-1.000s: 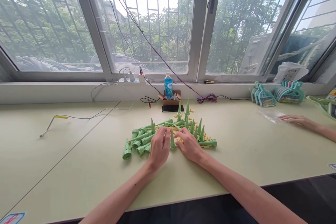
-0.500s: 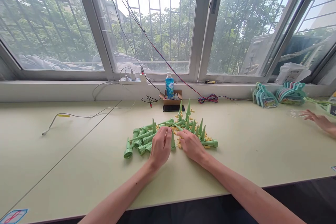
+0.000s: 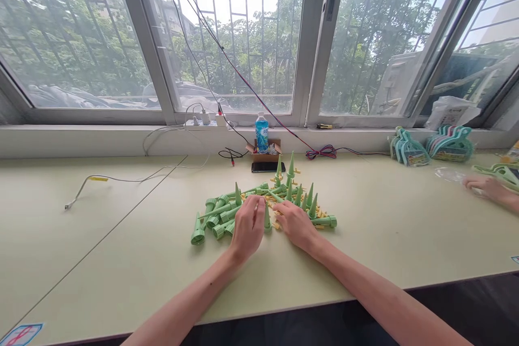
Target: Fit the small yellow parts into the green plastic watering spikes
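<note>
Dial centred on the green cone (image 3: 267,220) between the hands, 12 toward the window. Upright, tip up, wider collar down on the tabletop (image 3: 121,270). Probably light, stiff moulded plastic; smooth, perhaps slightly slippery along the taper, not very fragile. Best grip, by judgement: low, around the collar, clear of the narrow tip.

Left hand (image 3: 250,223) at 9 o'clock, just beside the cone, fingers bent and bunched; cannot tell whether pinching anything. Right hand (image 3: 295,223) at 3 o'clock, fingers curled inward near small yellow pieces; grip on any of them hidden.

Loose green cones (image 3: 221,215) from 9 to 11 o'clock, mostly on their sides, with ribbed round collars. More upright cones (image 3: 310,197) between 1 and 3 o'clock, smooth and sharply tapered, among thin, branched yellow pieces (image 3: 297,171).

At 12 o'clock, farther out: flat black phone (image 3: 268,167), then open cardboard box (image 3: 256,157) and clear bottle of blue liquid (image 3: 261,138). Between 1 and 2: coiled cable (image 3: 322,152). Near 3, well apart: another person's hand (image 3: 488,186) beside thin clear plastic (image 3: 449,174).
</note>
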The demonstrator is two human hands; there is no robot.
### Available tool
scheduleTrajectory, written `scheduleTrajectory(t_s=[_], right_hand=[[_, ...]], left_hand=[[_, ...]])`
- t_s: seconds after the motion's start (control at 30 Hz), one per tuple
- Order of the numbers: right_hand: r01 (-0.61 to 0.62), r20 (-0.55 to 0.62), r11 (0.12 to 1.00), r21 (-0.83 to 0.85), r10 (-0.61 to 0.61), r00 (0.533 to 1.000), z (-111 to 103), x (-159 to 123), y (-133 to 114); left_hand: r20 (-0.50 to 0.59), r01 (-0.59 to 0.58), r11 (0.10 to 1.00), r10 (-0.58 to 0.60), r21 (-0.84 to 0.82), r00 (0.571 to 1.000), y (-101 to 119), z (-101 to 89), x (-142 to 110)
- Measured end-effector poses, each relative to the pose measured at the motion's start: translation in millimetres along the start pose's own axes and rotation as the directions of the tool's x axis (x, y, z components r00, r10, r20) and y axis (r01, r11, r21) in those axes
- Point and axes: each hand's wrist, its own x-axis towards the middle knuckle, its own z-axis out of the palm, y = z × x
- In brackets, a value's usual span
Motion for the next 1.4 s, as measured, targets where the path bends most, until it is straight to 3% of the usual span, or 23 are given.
scheduleTrajectory(t_s=[0.37, 0.6, 0.77, 0.9, 1.03, 1.2, 1.4], right_hand=[[0.015, -0.044, 0.999, 0.036, -0.014, 0.999, 4, 0, 3], [0.044, -0.091, 0.995, 0.085, -0.036, 0.995, 3, 1, 4], [0.105, -0.194, 0.980, 0.172, -0.071, 0.978, 3, 0, 4], [0.174, -0.310, 0.952, 0.252, -0.091, 0.947, 0, -1, -1], [0.249, -0.417, 0.921, 0.299, -0.109, 0.902, -5, -4, -8], [0.327, -0.528, 0.888, 0.323, -0.117, 0.841, -11, -7, -15], [0.343, -0.556, 0.871, 0.353, -0.100, 0.825, -13, -9, -17]], left_hand=[[-0.001, 0.009, 1.000, -0.009, 0.000, 1.000, 0, -0.3, 0], [0.015, 0.072, 0.997, -0.072, -0.036, 0.997, 1, 0.0, -1], [-0.046, 0.072, 0.993, -0.076, -0.093, 0.996, 1, 0.0, -1], [-0.132, -0.006, 0.997, -0.004, -0.078, 0.991, 0, -0.9, -2], [-0.149, -0.088, 0.992, 0.074, -0.091, 0.986, 0, 0.4, -3], [-0.094, -0.161, 0.980, 0.150, -0.115, 0.984, -2, 2.1, -5], [0.042, -0.176, 0.978, 0.182, -0.113, 0.982, -8, 3.1, -7]])
